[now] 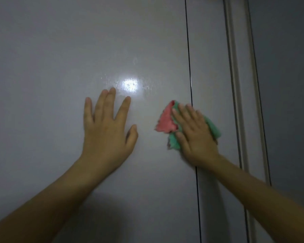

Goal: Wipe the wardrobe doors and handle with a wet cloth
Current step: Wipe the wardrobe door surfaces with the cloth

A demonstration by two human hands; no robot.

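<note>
A glossy grey wardrobe door (pixel 77 50) fills most of the view, with a bright light reflection and damp streaks near its middle. My left hand (pixel 105 127) lies flat on this door with fingers spread. My right hand (pixel 195 135) presses a pink and green cloth (pixel 165 122) flat against the door, right at the dark vertical seam (pixel 189 58) between this door and the narrower door panel (pixel 211 67) to the right. Straight fingers cover most of the cloth. No handle shows clearly.
A pale vertical trim strip (pixel 235 67) runs down the right of the narrow panel. Beyond it stands a darker grey surface (pixel 288 85). My shadow darkens the lower part of the door.
</note>
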